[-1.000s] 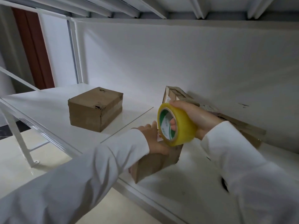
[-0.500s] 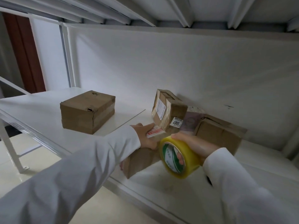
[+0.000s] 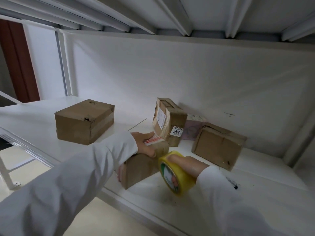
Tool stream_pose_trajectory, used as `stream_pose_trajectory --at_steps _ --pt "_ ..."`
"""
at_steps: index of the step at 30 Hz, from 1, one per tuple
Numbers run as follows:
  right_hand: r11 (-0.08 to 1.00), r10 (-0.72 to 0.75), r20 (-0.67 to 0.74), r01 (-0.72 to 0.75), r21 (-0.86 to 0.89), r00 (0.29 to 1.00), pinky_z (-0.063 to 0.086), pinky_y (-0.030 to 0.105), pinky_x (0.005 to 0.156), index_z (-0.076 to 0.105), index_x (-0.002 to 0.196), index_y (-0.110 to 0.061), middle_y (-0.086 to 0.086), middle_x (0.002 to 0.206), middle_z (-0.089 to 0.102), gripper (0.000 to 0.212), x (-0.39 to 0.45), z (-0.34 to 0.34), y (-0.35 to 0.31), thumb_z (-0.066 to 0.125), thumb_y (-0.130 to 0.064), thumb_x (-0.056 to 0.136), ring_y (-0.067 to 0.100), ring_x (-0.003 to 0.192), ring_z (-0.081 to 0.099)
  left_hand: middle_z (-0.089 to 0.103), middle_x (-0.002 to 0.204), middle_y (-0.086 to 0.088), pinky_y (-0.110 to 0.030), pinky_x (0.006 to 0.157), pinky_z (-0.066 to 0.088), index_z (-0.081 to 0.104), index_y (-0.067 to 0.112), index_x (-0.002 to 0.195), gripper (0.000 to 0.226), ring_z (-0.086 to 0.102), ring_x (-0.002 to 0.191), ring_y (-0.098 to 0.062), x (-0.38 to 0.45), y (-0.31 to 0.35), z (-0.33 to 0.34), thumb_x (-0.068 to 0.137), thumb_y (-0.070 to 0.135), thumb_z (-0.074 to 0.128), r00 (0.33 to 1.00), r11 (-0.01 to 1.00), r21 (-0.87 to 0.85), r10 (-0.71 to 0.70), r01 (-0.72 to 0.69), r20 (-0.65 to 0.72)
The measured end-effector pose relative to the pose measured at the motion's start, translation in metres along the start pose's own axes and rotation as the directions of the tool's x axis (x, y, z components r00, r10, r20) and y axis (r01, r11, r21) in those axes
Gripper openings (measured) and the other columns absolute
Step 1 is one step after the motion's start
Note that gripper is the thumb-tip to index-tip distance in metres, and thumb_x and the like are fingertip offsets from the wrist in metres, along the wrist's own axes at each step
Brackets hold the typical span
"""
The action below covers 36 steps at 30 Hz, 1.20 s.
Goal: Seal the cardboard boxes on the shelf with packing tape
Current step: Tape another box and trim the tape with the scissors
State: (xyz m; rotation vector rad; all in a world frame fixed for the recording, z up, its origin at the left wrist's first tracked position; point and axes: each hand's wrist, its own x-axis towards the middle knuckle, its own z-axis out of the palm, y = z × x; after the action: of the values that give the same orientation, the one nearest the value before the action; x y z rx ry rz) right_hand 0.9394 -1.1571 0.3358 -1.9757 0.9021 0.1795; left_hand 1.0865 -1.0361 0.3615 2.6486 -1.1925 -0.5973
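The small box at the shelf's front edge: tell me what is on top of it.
On the small box the left hand presses down beside a red-and-white label, and a glossy tape strip runs to the roll. The sleeve and hand hide the rest.

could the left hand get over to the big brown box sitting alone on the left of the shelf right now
Probably yes, but not freely: the shelf between the left hand and the big brown box looks bare, so nothing blocks the way. The hand is pressing down on the small box being taped, so it would have to let go first.
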Motion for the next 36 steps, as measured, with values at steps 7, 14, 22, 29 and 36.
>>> stream_pose_trajectory --at_steps 7,14,22,29,36 --pt "0.989 -0.118 0.099 0.108 0.097 0.988 0.05 0.043 0.094 0.057 0.122 -0.015 0.013 0.109 0.065 0.099 -0.004 -0.02 -0.008 0.069 -0.078 0.047 0.03 0.098 0.063 0.024 0.155 0.0 -0.031 0.11 0.019 0.023 0.036 0.149 0.103 0.025 0.14 -0.023 0.007 -0.007 -0.011 0.052 0.057 0.052 0.998 0.993 -0.115 -0.005 0.012 0.068" --pt "0.849 -0.389 0.106 0.312 0.426 0.915 0.055 0.024 0.056 0.064 0.078 -0.002 0.008 0.059 0.065 0.04 -0.005 -0.041 -0.032 0.056 -0.042 0.079 0.016 0.05 0.062 0.05 0.136 -0.006 -0.03 0.101 0.038 0.048 0.021 0.137 0.076 0.049 0.121 -0.023 0.019 -0.018 -0.017 0.075 0.063 0.062 0.975 0.956 -0.268 -0.063 0.12 0.212" --pt "0.84 -0.305 -0.115 0.324 0.436 0.946 0.055 0.027 0.063 0.068 0.096 -0.005 0.005 0.059 0.068 0.048 0.013 -0.02 -0.058 0.061 -0.051 0.083 0.015 0.049 0.063 0.002 0.158 -0.006 -0.058 0.112 0.015 -0.012 0.014 0.15 0.136 0.013 0.143 -0.03 -0.005 -0.001 0.025 0.056 0.084 0.058 0.992 0.883 0.466 0.007 0.055 -0.13" --pt "0.835 -0.362 -0.255 0.434 0.339 0.897 0.048 0.032 0.088 0.062 0.111 -0.016 0.001 0.101 0.068 0.047 0.023 -0.001 -0.053 0.063 -0.052 0.081 0.016 0.091 0.062 0.015 0.154 -0.002 -0.049 0.106 0.026 -0.009 0.018 0.15 0.124 0.023 0.137 -0.029 0.015 -0.018 0.035 0.064 0.074 0.06 0.974 0.916 0.384 -0.028 0.114 -0.223" --pt "0.977 -0.207 -0.162 0.213 0.02 0.965 0.048 0.042 0.096 0.052 0.13 -0.022 0.004 0.117 0.062 0.095 0.01 -0.02 -0.061 0.053 -0.08 0.055 0.025 0.1 0.06 0.02 0.151 -0.005 -0.053 0.108 0.024 -0.008 0.02 0.15 0.122 0.022 0.138 -0.032 0.026 -0.017 0.03 0.064 0.074 0.06 0.975 0.922 0.339 -0.133 0.188 -0.179"
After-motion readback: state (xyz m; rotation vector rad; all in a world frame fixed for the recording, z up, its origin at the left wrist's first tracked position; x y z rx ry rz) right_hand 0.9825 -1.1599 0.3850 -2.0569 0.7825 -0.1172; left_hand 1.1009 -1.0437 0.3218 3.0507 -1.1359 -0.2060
